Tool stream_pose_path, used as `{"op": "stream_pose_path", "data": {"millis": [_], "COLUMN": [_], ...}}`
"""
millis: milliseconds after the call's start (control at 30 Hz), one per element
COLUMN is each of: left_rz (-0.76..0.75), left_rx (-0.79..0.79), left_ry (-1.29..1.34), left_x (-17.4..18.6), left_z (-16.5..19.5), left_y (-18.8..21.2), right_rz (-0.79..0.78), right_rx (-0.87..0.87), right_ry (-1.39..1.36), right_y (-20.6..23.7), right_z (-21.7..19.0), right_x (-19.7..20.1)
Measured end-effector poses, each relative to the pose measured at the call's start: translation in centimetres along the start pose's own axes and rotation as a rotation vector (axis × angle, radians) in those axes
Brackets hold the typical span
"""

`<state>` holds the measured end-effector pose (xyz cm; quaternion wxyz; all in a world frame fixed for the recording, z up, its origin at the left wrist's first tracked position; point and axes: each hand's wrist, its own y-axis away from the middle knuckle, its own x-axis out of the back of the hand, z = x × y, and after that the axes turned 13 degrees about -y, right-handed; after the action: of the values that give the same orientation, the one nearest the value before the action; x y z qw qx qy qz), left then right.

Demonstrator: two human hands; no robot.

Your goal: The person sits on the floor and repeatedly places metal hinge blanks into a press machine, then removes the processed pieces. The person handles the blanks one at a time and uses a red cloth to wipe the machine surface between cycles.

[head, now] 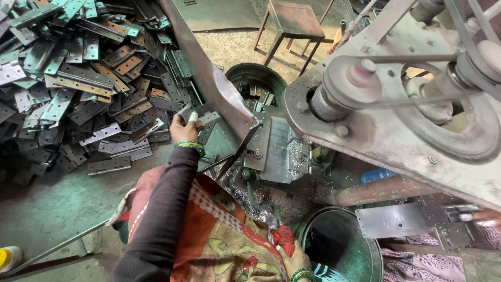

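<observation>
left hand (pixel 183 127) reaches out to the heap of metal hinges (pixel 78 78) on the floor, fingers closed on one hinge (pixel 195 116) at the heap's near edge, just beside the slanted machine plate (pixel 209 78). right hand (pixel 293 259) rests low by the lap, pinching a bit of red cloth (pixel 283 237) near the green bucket (pixel 339 245). to do this well, grip the hinge by its flat leaf, lift it clear of its neighbours, and keep fingers off the sharp edges.

Dull grey metal hinges (pixel 88 78), some rust-stained, heaped at ten o'clock; worn, scuffed steel machine (pixel 386 130) at two o'clock; coarse printed cloth (pixel 219 240) at six o'clock.
</observation>
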<state>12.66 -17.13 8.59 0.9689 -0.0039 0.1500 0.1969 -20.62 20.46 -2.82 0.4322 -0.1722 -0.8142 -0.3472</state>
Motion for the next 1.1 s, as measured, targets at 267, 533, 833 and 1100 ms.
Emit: {"op": "stream_pose_path", "data": {"millis": [267,533,833,1100], "left_rz": [-0.238,-0.862,-0.792,-0.735], "left_rx": [0.015,-0.473,-1.024,-0.728], "left_ry": [0.090,-0.877,-1.204,-1.485], "left_x": [3.5,-1.6,-6.5,-7.4], "left_z": [2.8,5.5,-4.7,-3.5], "left_y": [5.2,16.6,19.0,17.1], "right_rz": [0.029,-0.031,0.038,-0.083], "right_rx": [0.048,0.021,0.041,0.055], "right_ry": [-0.023,-0.073,-0.113,-0.013], "right_y": [-0.2,-0.5,0.1,-0.6], "right_z": [-0.7,-1.2,-2.3,-3.2], "right_x": [-0.7,-0.7,-0.7,1.6]}}
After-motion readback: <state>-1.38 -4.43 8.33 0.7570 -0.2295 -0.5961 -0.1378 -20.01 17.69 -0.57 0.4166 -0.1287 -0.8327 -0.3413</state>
